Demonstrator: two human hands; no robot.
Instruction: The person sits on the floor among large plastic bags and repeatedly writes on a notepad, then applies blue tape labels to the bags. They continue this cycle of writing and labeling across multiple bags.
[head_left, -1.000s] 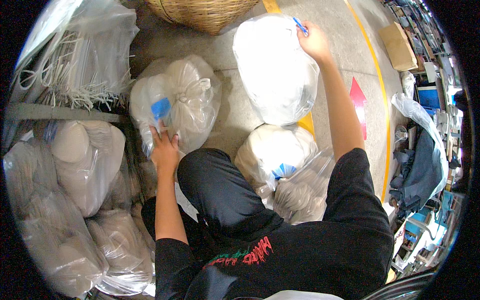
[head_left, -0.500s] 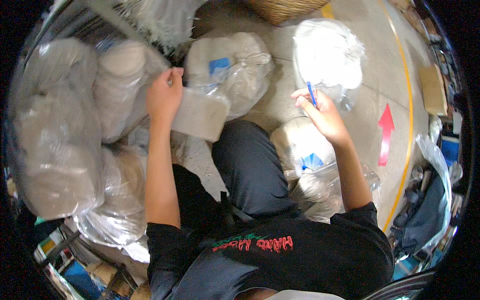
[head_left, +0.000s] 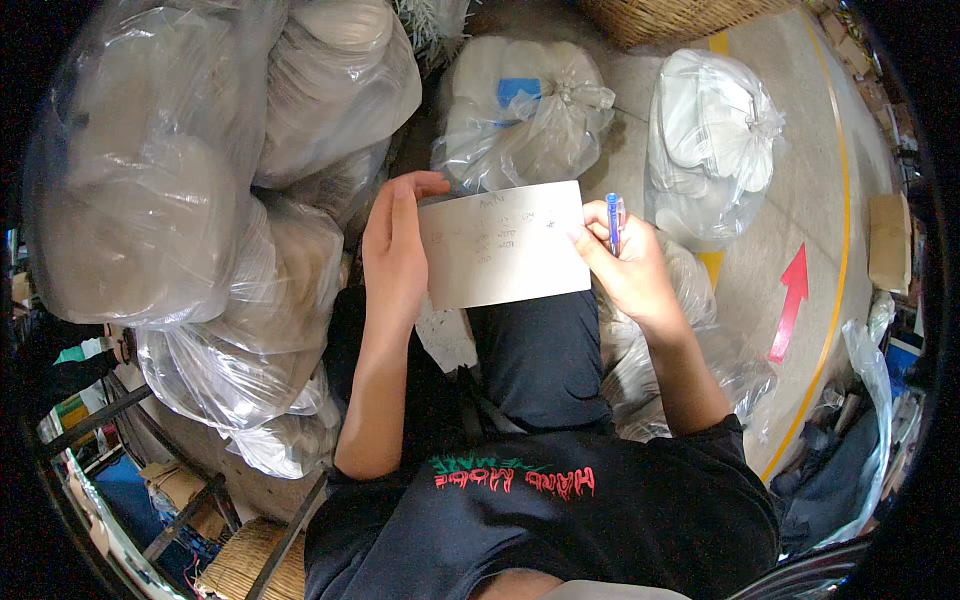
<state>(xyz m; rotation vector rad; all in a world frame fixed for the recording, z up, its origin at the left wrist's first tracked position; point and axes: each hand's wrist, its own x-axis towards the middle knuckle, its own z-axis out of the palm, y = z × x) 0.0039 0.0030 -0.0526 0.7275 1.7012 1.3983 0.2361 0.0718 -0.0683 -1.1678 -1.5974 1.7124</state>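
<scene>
A white paper card (head_left: 505, 275) with a few handwritten marks is held over my dark trousers, its written face turned up toward me. My left hand (head_left: 395, 240) grips it along the left edge, with fingers curled past the upper left corner. At the opposite edge, my right hand (head_left: 635, 270) presses its thumb onto the card. A blue pen (head_left: 613, 222) stands roughly upright between the fingers of that same hand. Beyond the card lies a knotted clear plastic bag (head_left: 525, 120) of pale rounded items with a blue patch.
Large filled plastic bags (head_left: 150, 170) are stacked at left. Another tied bag (head_left: 710, 140) sits on the concrete floor, and one more (head_left: 680, 300) lies beneath my right forearm. A wicker basket (head_left: 680, 18) stands at the far edge. A red arrow (head_left: 790, 300) and yellow line mark the floor.
The card has swung up from hanging beside my left hand to face me. My right hand, apart from it before, now touches its right edge. The view has shifted left.
</scene>
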